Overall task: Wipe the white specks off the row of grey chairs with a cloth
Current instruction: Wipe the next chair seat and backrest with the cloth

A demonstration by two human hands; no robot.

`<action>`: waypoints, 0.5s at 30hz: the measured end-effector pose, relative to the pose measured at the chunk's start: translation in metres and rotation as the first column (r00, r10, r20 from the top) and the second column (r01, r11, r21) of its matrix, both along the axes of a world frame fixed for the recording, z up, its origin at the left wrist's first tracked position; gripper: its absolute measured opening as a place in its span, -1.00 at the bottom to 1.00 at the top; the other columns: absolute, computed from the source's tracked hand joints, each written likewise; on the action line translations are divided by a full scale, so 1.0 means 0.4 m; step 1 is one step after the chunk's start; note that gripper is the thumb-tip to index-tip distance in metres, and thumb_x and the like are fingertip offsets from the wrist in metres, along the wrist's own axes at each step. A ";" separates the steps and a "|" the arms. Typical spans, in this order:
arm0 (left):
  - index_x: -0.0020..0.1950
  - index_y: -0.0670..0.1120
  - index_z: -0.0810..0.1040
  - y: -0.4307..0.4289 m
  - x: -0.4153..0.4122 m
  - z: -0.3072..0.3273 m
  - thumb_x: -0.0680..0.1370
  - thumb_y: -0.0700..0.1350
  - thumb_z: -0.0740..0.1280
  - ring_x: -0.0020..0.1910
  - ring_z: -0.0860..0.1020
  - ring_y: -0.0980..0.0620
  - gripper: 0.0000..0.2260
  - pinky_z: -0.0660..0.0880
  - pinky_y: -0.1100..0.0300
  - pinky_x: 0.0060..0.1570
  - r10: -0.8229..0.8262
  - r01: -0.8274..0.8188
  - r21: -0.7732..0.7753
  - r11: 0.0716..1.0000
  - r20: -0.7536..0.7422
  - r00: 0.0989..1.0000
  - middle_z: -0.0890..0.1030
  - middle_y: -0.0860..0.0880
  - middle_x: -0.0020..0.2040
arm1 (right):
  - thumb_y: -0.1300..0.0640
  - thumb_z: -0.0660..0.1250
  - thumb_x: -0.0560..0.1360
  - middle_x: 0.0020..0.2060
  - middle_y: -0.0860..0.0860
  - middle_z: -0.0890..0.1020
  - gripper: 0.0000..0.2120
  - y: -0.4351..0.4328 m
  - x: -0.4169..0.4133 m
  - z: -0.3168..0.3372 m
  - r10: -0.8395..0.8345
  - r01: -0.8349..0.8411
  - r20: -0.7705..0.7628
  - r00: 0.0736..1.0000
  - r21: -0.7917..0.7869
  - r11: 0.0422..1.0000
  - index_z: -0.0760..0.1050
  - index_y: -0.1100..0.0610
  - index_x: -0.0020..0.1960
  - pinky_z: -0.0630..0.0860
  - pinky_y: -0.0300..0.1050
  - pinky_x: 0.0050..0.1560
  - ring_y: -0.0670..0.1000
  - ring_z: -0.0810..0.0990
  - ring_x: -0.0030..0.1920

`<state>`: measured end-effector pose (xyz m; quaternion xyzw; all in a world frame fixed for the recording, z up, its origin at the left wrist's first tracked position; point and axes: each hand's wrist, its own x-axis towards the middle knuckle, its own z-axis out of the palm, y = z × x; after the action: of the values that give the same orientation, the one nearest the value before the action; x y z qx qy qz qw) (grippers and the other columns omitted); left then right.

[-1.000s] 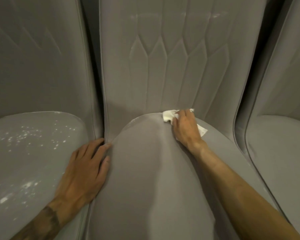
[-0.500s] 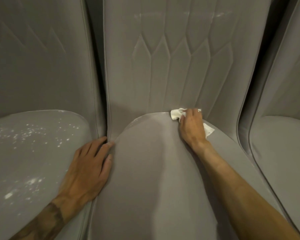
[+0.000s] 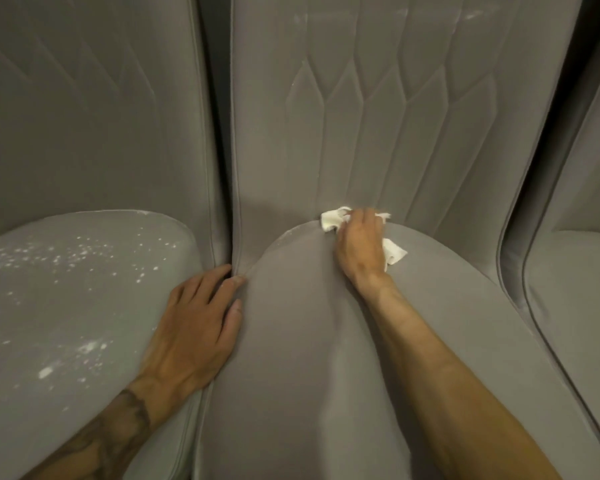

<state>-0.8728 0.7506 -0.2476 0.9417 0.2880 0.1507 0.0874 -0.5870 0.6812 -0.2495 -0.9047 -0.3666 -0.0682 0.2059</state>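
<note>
The right hand [image 3: 359, 245] grips the cloth [image 3: 330, 221] at the far edge of the middle seat [image 3: 309, 358], which looks almost clean. The left hand [image 3: 196, 329] lies flat, fingers straight, on the left seat [image 3: 32, 306], where many specks [image 3: 84, 252] remain to wipe.

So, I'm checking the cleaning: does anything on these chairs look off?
Yes: white specks are scattered over the left chair's seat, unwiped. The middle seat, where the right hand holds the cloth, looks nearly clean.
</note>
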 end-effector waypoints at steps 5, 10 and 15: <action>0.40 -0.09 0.55 0.003 -0.005 -0.003 0.66 0.03 0.05 0.34 0.49 -0.11 -0.56 0.42 -0.08 0.33 -0.003 0.003 0.005 1.000 -0.012 1.000 0.53 -0.10 0.40 | 0.24 0.19 0.62 0.18 0.25 0.50 -0.74 0.016 -0.031 0.023 0.345 -0.342 -0.060 0.937 0.055 0.938 0.46 0.31 0.26 0.28 0.02 0.33 0.25 0.41 0.22; 0.39 -0.07 0.54 0.008 -0.001 -0.008 0.66 0.02 0.08 0.32 0.50 -0.11 -0.58 0.43 -0.08 0.31 -0.002 0.002 0.017 1.000 0.000 1.000 0.53 -0.09 0.39 | 0.25 0.18 0.61 0.22 0.23 0.48 -0.74 -0.001 0.006 0.017 0.086 -0.083 -0.045 0.995 0.060 0.995 0.45 0.29 0.26 0.30 0.05 0.31 0.24 0.40 0.25; 0.42 -0.05 0.53 0.011 -0.005 -0.014 0.66 0.04 0.06 0.36 0.47 -0.08 -0.57 0.41 -0.05 0.33 0.002 -0.002 -0.003 1.000 -0.015 1.000 0.51 -0.06 0.42 | 0.27 0.17 0.62 0.18 0.22 0.54 -0.76 0.043 -0.086 0.023 0.477 -0.471 -0.102 0.873 0.072 0.879 0.49 0.30 0.22 0.23 0.06 0.40 0.25 0.43 0.23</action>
<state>-0.8749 0.7551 -0.2533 0.9423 0.2898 0.1435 0.0863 -0.6213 0.6985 -0.2404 -0.7848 -0.5628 0.0291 0.2577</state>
